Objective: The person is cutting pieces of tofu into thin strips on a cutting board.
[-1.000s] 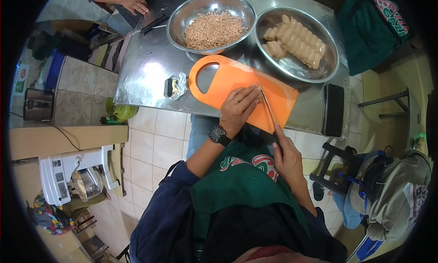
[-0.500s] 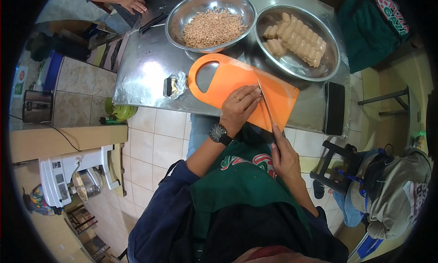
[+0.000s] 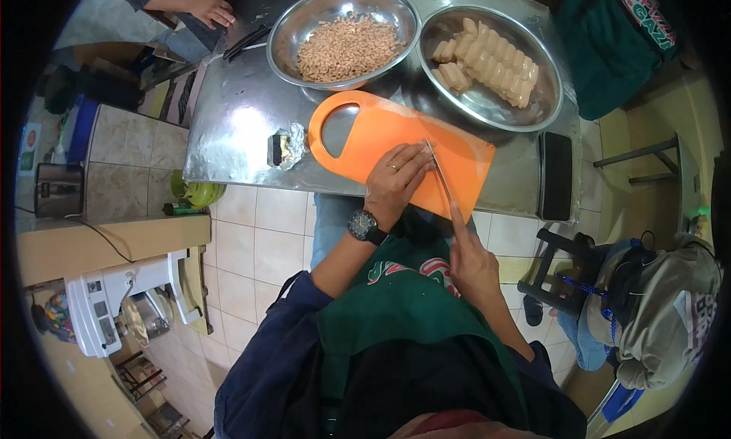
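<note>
An orange cutting board (image 3: 373, 127) with a loop handle lies aslant at the table's near edge. On it rests my left hand (image 3: 396, 172), fingers bent and pressed together. Whatever sits under those fingertips is hidden. My right hand (image 3: 470, 260) is closed round the handle of a knife (image 3: 442, 172). Its thin blade points away from me and runs close beside the left fingertips, against the board. Behind the board, a steel bowl (image 3: 278, 54) holds small chopped light-brown pieces (image 3: 346, 52). To its right, another steel bowl (image 3: 552, 96) holds rows of pale brown sausage-like pieces (image 3: 499, 62).
Left of the board lies a crumpled foil packet (image 3: 289, 146) on the metal table (image 3: 228, 150). A black phone (image 3: 556, 176) lies at the right edge. At the far left, another person's hand (image 3: 213, 9) rests near a dark-handled tool (image 3: 247, 41).
The knife has slid slightly toward me along the board, with my right hand drawing back a little. My left hand keeps its place. The whole view has shifted slightly.
</note>
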Tool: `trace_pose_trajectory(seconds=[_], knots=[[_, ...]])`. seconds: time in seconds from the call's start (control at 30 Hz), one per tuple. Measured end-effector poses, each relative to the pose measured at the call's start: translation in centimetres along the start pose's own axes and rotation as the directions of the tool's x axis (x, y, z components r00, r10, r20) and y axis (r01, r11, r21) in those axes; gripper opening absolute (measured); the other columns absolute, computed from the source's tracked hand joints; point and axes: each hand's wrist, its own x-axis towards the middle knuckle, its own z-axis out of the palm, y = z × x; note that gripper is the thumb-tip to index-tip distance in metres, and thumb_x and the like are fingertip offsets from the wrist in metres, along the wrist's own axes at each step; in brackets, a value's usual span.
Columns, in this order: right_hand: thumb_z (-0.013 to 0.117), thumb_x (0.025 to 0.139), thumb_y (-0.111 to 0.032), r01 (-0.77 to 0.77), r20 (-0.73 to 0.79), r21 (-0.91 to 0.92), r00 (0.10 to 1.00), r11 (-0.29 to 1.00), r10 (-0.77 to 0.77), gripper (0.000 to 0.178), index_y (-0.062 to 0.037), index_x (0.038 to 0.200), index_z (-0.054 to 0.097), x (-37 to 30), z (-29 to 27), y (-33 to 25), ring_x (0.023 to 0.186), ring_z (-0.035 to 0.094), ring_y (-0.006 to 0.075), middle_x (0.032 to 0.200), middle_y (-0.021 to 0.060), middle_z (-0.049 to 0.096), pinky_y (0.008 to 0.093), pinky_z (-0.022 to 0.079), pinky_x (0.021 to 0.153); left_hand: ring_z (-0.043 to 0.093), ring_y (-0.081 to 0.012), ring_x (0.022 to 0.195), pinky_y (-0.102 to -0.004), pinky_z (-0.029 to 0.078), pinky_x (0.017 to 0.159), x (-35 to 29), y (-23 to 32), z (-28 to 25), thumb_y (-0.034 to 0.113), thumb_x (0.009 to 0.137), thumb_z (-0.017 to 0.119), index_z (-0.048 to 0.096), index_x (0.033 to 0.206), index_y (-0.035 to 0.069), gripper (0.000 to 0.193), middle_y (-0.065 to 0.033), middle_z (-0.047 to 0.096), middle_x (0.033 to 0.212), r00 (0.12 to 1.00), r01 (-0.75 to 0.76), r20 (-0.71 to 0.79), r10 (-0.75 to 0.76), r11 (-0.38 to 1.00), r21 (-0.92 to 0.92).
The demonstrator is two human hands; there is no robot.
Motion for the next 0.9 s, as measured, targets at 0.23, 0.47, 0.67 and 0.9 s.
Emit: trace_pose_trajectory(seconds=[0.23,0.47,0.67,0.9], knots=[[0.056,0.09,-0.007,-0.008,-0.026,0.047,1.0,0.999,0.01,0.073,-0.0214,0.154,0.024,0.3,1.0,0.2,0.066,0.063,0.0393,0.082,0.0198,0.06,0.0489,0.051,0.058,0.067,-0.0274,0.098,-0.0347,0.054,0.085,-0.1,0.0,0.2,0.003,0.081,0.072,0.07,0.106,0.003,0.025,-0.0122,0.069,0.109,0.999,0.049,-0.011,-0.05,0.997,-0.062],[0.052,0.092,-0.008,0.038,-0.115,0.179,0.993,0.983,-0.017,0.066,-0.0204,0.152,0.028,0.1,-0.4,0.6,0.074,0.064,0.037,0.087,0.0193,0.062,0.0478,0.051,0.065,0.068,-0.0266,0.097,-0.0343,0.054,0.084,0.5,0.7,-0.2,0.004,0.082,0.071,0.071,0.103,0.004,0.021,-0.0114,0.07,0.104,0.998,0.057,-0.03,-0.059,0.996,-0.073],[0.052,0.092,-0.009,0.039,-0.073,0.123,0.997,0.992,-0.031,0.066,-0.0213,0.152,0.028,-0.3,-0.7,-0.1,0.072,0.063,0.0363,0.085,0.0175,0.061,0.0477,0.052,0.064,0.068,-0.0266,0.097,-0.0342,0.054,0.085,0.1,0.2,0.0,0.005,0.081,0.072,0.071,0.099,0.004,0.017,-0.0108,0.071,0.103,0.996,0.068,-0.048,-0.07,0.996,-0.056],[0.057,0.089,-0.009,-0.009,-0.004,-0.017,1.0,1.0,0.009,0.072,-0.0221,0.153,0.027,-0.4,-0.2,-0.5,0.063,0.061,0.0365,0.083,0.0157,0.059,0.0486,0.051,0.055,0.068,-0.0273,0.098,-0.0348,0.054,0.086,0.1,0.1,0.0,0.004,0.08,0.073,0.071,0.097,0.003,0.017,-0.0109,0.071,0.103,0.996,0.088,-0.022,-0.09,0.993,-0.08]])
